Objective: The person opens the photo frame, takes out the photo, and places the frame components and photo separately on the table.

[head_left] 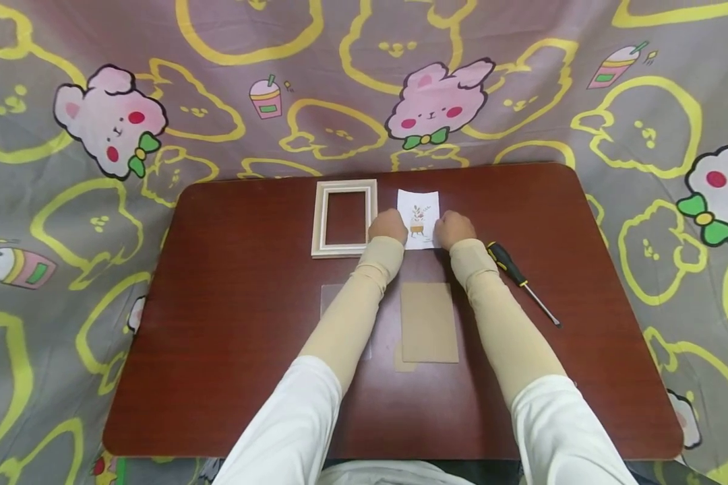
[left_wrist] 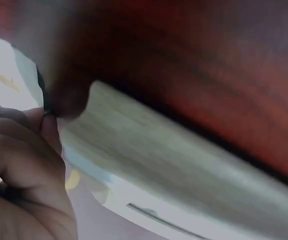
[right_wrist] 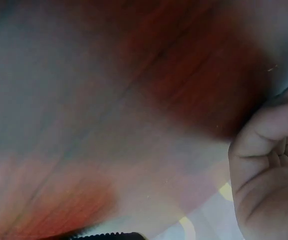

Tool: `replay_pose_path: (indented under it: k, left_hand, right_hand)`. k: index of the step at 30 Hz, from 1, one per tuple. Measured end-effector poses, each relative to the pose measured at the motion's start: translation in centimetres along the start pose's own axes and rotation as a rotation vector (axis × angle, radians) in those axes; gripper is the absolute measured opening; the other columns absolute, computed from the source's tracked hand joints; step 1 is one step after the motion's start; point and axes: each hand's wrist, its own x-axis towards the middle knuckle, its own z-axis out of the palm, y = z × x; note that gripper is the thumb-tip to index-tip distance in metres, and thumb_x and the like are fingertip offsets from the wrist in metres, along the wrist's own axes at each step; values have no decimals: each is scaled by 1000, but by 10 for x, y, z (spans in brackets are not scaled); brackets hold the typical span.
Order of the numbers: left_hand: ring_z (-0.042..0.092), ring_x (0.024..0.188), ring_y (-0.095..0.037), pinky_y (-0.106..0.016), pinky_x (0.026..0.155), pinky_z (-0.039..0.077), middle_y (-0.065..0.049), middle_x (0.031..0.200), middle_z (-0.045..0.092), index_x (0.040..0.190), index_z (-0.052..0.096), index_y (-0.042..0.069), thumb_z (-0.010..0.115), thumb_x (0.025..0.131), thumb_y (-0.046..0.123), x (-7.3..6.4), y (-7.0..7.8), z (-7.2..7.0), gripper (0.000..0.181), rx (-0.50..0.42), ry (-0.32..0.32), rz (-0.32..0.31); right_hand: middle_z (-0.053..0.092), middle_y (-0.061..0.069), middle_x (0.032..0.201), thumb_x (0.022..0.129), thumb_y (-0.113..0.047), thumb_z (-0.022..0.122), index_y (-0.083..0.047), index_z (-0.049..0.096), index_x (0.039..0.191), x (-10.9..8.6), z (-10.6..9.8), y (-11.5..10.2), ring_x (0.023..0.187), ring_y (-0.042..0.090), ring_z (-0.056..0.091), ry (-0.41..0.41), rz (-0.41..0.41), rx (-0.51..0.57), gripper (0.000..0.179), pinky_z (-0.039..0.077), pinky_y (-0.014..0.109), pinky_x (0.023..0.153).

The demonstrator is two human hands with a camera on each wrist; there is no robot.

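A small white paper (head_left: 418,202) printed with a potted plant is held between my two hands above the far part of the table. My left hand (head_left: 388,225) pinches its left edge; in the left wrist view the same hand (left_wrist: 24,170) has its thumb and finger together on the paper (left_wrist: 11,75). Curled at the right edge is my right hand (head_left: 455,229), which grips the paper there; its fingertips are mostly cut off in the right wrist view. Just left of my left hand lies a pale wooden picture frame (head_left: 320,222), with an open middle.
Nearer me lie a brown backing board (head_left: 429,323) and, partly behind my left forearm, a clear sheet (head_left: 331,296). A black and yellow screwdriver (head_left: 509,266) rests right of my right forearm. Patterned cloth (head_left: 340,81) hangs around the reddish-brown table (head_left: 230,323).
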Motion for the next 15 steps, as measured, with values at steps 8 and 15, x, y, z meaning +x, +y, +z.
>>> replay_pose_path:
  k: [8,15]
  left_hand:
    - [72,90,-24,-38,74,59,-8,100,76,103,77,10,57,98,17,5,4,7,22,50,29,27]
    - [72,91,-23,-38,75,59,-7,101,75,105,75,8,51,101,16,6,1,9,26,60,23,27]
  right_hand:
    - [64,30,116,98,-21,41,6,61,117,12,7,4,104,48,61,11,-2,-83,39,49,59,88]
    - [63,31,117,98,-29,45,6,57,123,15,11,9,105,51,61,15,39,-98,44,49,59,89]
